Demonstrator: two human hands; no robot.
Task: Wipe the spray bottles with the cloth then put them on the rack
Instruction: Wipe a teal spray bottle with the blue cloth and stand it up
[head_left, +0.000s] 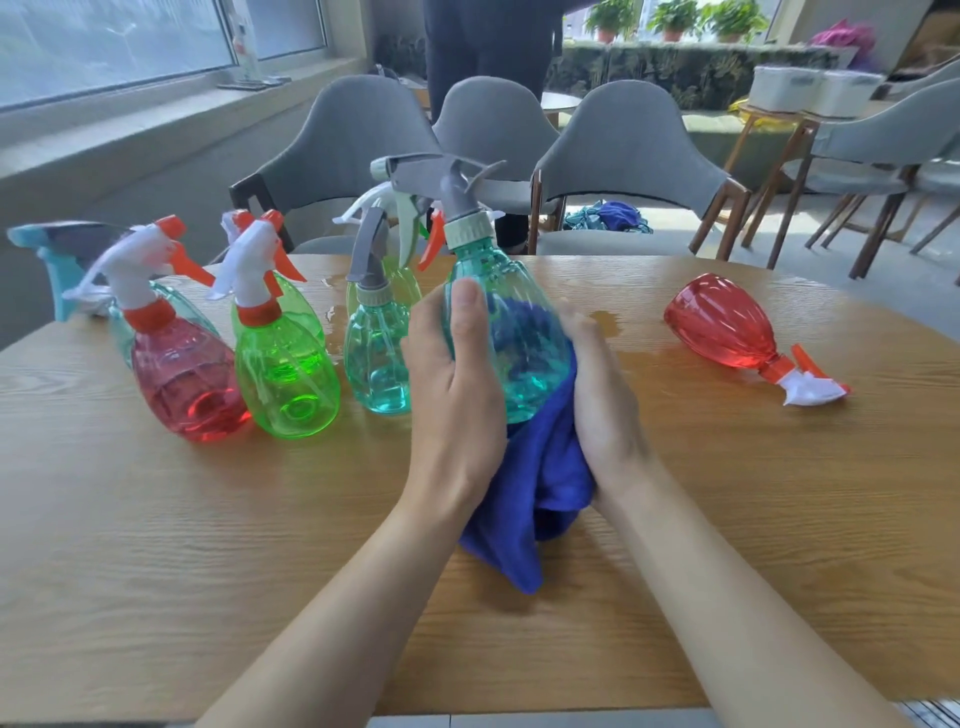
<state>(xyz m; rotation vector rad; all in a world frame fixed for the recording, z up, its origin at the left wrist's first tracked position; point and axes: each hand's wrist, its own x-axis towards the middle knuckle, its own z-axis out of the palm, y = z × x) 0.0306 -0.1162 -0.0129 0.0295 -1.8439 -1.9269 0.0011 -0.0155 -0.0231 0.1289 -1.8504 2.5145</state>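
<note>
Above the table (727, 493) centre, the left hand (457, 374) grips the teal bottle (511, 332) and the right hand (605, 400) clasps the cloth (540, 483) against it; wet plastic may slip and topple the bottles (285, 374) standing left.

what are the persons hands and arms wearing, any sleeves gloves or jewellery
Nothing worn shows. The left hand and right hand are bare: no gloves, rings, watch or bands visible. The left forearm and right forearm are bare down to the picture's lower edge, so no sleeve is in view.
</note>
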